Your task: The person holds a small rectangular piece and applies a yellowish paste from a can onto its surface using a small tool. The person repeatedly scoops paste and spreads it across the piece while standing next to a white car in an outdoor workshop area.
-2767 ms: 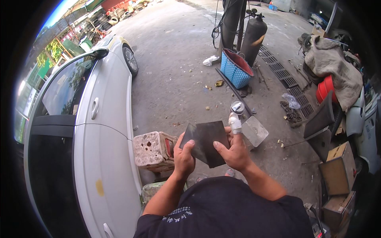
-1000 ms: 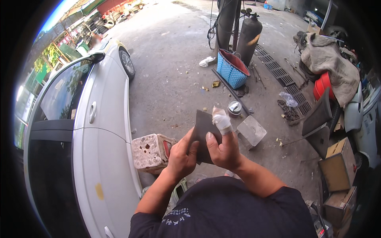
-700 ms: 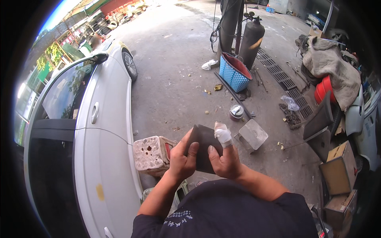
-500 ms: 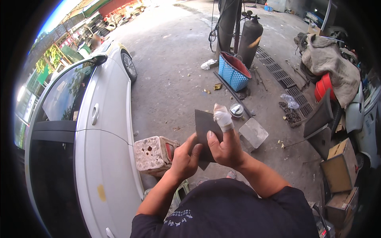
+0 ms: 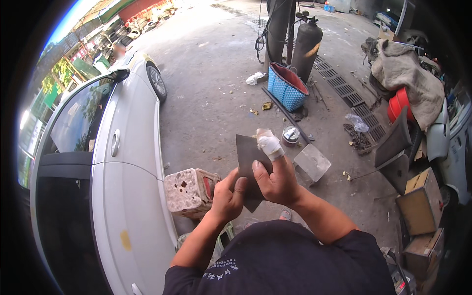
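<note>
Both hands grip a dark sheet (image 5: 248, 160) held up at chest height beside the white car (image 5: 123, 196), left hand (image 5: 227, 196) clenched on its lower edge, right hand (image 5: 278, 179) pinching the middle; the sheet looks partly folded, not yet applied anywhere.

Outdoor car repair yard, workshop forecourt. White car (image 5: 123, 196) parked on stained concrete floor (image 5: 211, 78), scraps and litter scattered about. Dark gas cylinder (image 5: 306, 46) stands by a post with hoses, blue basket (image 5: 285, 88) just beside it. Drain grating (image 5: 344, 91) runs along the right. Cardboard boxes (image 5: 418, 201), red containers (image 5: 398, 103) under a cloth, stacked tyres (image 5: 115, 37) far back.
</note>
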`<action>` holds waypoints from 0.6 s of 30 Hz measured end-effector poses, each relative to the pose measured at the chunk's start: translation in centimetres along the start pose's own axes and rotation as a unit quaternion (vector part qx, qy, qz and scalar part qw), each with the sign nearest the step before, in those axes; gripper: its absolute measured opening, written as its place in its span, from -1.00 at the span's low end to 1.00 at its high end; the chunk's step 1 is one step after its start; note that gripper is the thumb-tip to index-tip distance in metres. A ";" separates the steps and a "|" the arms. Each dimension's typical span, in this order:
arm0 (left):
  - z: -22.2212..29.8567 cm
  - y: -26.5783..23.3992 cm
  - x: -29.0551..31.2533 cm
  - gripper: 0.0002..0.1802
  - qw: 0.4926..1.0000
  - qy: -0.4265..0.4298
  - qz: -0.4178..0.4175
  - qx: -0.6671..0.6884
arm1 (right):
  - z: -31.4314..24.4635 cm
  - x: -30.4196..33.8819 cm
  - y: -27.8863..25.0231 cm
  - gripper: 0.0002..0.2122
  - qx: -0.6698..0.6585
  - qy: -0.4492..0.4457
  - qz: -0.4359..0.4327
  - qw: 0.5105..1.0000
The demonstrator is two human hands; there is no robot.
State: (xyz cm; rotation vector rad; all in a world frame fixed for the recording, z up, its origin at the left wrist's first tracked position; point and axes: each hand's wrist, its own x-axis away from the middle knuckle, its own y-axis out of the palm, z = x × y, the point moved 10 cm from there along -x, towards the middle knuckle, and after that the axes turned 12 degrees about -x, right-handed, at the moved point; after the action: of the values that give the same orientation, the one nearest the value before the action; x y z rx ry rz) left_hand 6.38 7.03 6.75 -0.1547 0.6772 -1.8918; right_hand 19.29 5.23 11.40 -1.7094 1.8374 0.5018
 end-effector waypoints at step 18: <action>0.2 -1.0 0.1 -0.61 0.999 0.051 0.017 0.006 | -3.2 0.2 -0.7 -0.58 0.032 -0.121 0.019 0.992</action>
State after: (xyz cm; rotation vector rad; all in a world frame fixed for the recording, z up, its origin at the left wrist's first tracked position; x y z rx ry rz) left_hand 5.63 7.17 7.46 -0.0391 0.7325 -1.8808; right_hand 19.51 3.02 13.82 -1.5019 1.6947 0.6297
